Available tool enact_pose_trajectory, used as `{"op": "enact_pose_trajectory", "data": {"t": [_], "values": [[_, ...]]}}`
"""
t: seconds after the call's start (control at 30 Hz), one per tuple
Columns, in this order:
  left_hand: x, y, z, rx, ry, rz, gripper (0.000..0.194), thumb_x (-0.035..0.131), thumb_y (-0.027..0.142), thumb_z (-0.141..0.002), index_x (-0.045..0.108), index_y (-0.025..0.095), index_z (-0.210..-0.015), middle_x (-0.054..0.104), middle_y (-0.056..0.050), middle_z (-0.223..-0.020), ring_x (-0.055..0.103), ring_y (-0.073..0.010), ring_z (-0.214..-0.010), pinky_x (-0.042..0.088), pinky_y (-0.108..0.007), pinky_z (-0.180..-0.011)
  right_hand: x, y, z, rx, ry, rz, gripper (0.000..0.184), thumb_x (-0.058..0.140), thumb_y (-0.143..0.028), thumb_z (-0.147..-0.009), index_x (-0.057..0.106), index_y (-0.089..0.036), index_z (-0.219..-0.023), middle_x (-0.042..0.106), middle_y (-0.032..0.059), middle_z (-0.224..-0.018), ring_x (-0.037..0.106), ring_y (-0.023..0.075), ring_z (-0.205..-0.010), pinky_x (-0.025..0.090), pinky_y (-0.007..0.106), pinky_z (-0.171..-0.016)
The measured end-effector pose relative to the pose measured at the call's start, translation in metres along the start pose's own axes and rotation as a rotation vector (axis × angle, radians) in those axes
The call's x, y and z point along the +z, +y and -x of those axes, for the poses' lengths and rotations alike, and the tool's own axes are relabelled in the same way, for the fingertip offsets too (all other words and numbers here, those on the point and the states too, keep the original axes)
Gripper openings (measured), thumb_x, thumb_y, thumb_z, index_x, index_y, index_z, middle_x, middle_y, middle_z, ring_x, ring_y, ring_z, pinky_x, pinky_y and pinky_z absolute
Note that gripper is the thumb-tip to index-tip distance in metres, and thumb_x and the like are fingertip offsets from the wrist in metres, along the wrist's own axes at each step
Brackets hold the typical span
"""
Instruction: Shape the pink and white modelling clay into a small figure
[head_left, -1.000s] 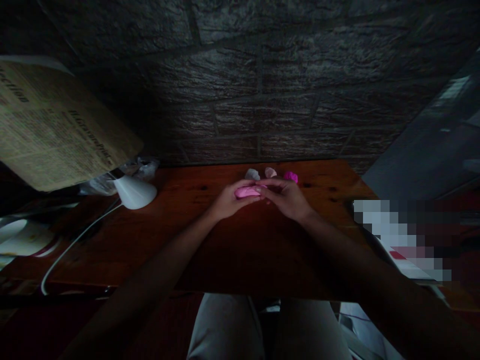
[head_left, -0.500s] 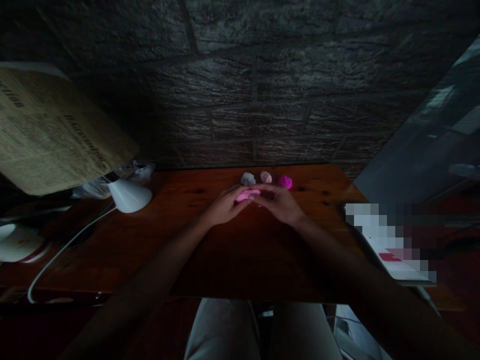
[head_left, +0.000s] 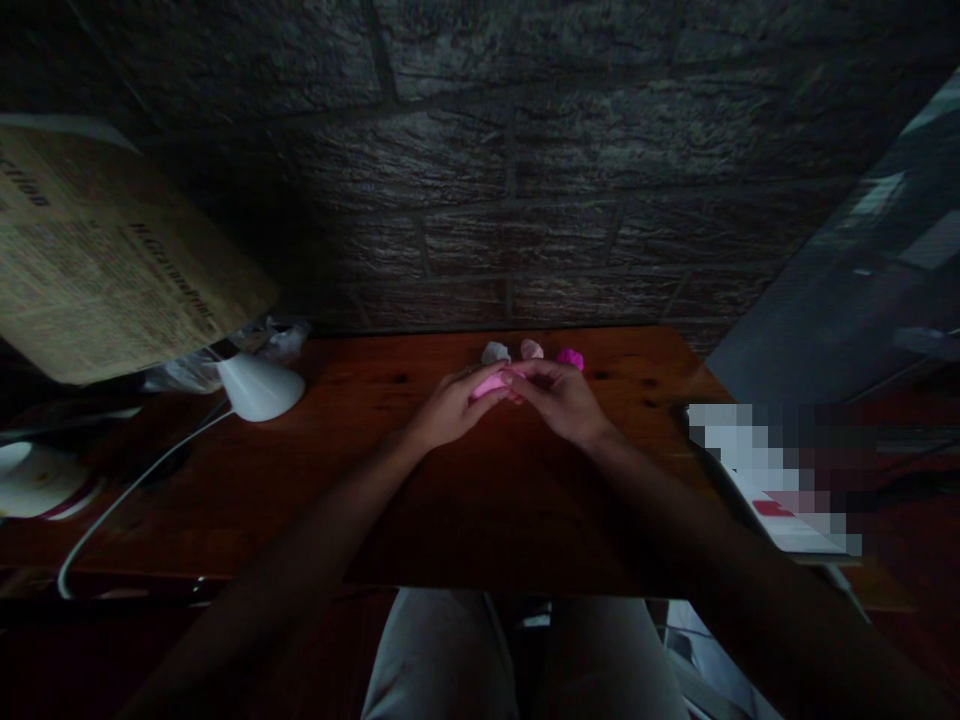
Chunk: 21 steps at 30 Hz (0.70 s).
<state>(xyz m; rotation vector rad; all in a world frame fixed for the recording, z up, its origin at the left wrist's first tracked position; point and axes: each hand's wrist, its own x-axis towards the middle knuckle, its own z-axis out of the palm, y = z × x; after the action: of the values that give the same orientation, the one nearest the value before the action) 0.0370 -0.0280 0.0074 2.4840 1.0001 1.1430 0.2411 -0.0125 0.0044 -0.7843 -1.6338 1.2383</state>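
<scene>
A piece of pink modelling clay (head_left: 490, 384) is held between my two hands above the wooden table. My left hand (head_left: 452, 405) is closed around its left part, fingers behind and thumb in front. At the clay's right end, my right hand (head_left: 561, 397) pinches it with thumb and fingers, covering much of that end. Just behind my hands lie three lumps in a row on the table: a white one (head_left: 496, 352), a pale pink one (head_left: 532, 349) and a bright magenta one (head_left: 571, 358). My fingers partly hide their lower edges.
A white lamp base (head_left: 261, 388) with a newsprint-patterned shade (head_left: 127, 255) and a trailing cord stands at the left, near a crumpled plastic bag (head_left: 184, 372). A white cup (head_left: 45, 482) is at far left. A brick-patterned wall (head_left: 465, 180) closes off the table's (head_left: 300, 490) back.
My fingers have shifted on the pink clay, and less of it shows than before. The whole scene has slid slightly left as my head moved; the three lumps stay in place on the table.
</scene>
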Motion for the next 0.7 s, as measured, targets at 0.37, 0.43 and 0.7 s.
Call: {"op": "enact_pose_trajectory", "data": {"t": [0.37,0.43,0.7], "values": [[-0.0057,0.0008,-0.0003,-0.109,-0.055,0.044,0.028,0.057,0.036,-0.102,0.071,0.017,-0.116,0.08,-0.007,-0.103,0.073,-0.0165,-0.087,0.056,-0.028,-0.079,-0.0032,0.0049,-0.0007,0.105,-0.015,-0.11,0.03,0.082,-0.047,-0.081,0.081,-0.025,-0.103,0.08,0.0041,-0.092,0.076,0.0193,-0.086,0.064,0.041,-0.089],[-0.0055,0.0016,-0.001,-0.138,-0.056,0.079,0.029,0.056,0.037,-0.102,0.071,0.017,-0.117,0.079,-0.007,-0.103,0.072,-0.0161,-0.087,0.055,-0.027,-0.079,-0.004,0.0056,-0.0011,0.099,-0.023,-0.1,0.037,0.082,-0.048,-0.082,0.079,-0.025,-0.111,0.08,0.0046,-0.097,0.076,0.0197,-0.086,0.065,0.042,-0.088],[-0.0056,-0.0014,-0.0024,-0.301,-0.046,0.357,0.038,0.05,0.044,-0.103,0.07,0.013,-0.113,0.065,-0.002,-0.074,0.055,-0.0104,-0.061,0.045,-0.023,-0.059,-0.0043,0.0037,-0.0001,-0.094,-0.087,-0.046,0.042,0.083,-0.037,-0.081,0.075,-0.032,-0.122,0.078,0.0024,-0.118,0.075,0.021,-0.103,0.058,0.047,-0.103]]}}
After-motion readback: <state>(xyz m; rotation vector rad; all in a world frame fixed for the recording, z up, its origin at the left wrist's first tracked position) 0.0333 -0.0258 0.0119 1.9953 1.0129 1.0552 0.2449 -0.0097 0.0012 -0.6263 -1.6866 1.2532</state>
